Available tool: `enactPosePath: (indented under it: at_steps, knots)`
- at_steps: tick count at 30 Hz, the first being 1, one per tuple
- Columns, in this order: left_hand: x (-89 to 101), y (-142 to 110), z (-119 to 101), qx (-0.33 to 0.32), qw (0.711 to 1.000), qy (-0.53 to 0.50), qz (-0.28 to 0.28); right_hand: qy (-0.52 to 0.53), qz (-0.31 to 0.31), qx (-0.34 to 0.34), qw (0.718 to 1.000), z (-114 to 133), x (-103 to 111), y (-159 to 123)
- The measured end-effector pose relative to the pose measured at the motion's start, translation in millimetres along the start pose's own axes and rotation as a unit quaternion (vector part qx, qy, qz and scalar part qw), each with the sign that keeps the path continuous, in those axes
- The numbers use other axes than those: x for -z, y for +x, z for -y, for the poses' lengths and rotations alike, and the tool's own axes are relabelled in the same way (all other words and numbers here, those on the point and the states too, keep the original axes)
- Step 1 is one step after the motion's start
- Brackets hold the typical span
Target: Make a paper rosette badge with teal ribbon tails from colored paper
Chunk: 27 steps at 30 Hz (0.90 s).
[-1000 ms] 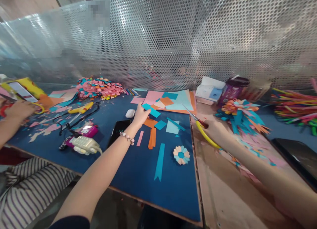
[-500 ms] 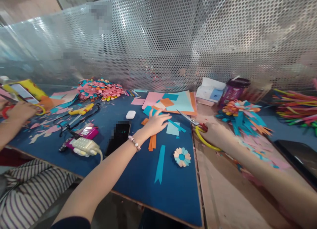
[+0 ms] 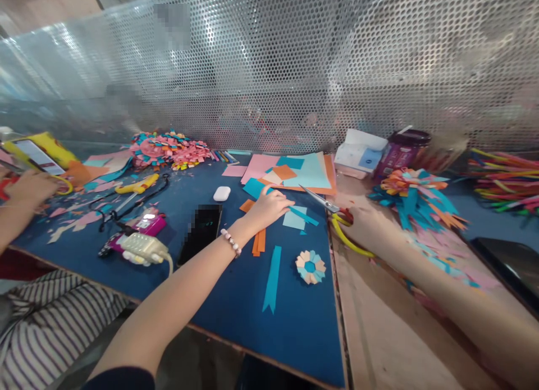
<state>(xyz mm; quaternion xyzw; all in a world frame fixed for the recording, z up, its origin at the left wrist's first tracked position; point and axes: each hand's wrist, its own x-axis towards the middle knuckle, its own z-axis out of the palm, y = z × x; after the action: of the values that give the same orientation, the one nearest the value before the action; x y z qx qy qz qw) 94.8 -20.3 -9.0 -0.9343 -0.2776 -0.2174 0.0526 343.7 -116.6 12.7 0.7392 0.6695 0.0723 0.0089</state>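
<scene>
My left hand (image 3: 272, 205) reaches over the middle of the blue tabletop, its fingers drawn together on a blue paper strip (image 3: 305, 216) that sticks out to the right. More blue paper (image 3: 254, 187) shows behind the hand; whether it is the same piece I cannot tell. In my right hand (image 3: 364, 227) is a pair of scissors (image 3: 322, 200) with red and yellow handles, its blades pointing left and nearly closed. Nearer to me lie a notched blue paper strip (image 3: 273, 280) and a round folded paper rosette (image 3: 310, 267). Orange strips (image 3: 259, 241) lie under my left wrist.
Coloured paper sheets (image 3: 311, 173) lie at the back. Left are a phone (image 3: 202, 230), a white earbud case (image 3: 222, 194), a power strip (image 3: 145, 246) and a yellow glue gun (image 3: 137, 185). A ribboned rosette (image 3: 415, 187) stands right. A co-worker's hand (image 3: 33, 187) holds scissors at far left.
My left hand's spread fingers have drawn together onto the blue strip. The right hand with the scissors has barely moved. The co-worker's hand has shifted slightly left.
</scene>
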Motion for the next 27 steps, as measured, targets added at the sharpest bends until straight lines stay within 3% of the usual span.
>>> enactPosePath:
  at_steps: [10,19,27]
  knots:
    - [-2.0,-1,1,0.057,0.998,-0.013,0.015,-0.027,-0.034,0.020,0.999,2,0,-1]
    - [1.4,-1,-2,0.042,0.998,-0.044,-0.005,0.009,-0.006,0.002,1.000,-6,-12,8]
    - [7.3,-2,-4,0.102,0.969,-0.206,-0.089,0.014,-0.013,-0.003,1.000,-5,-7,3]
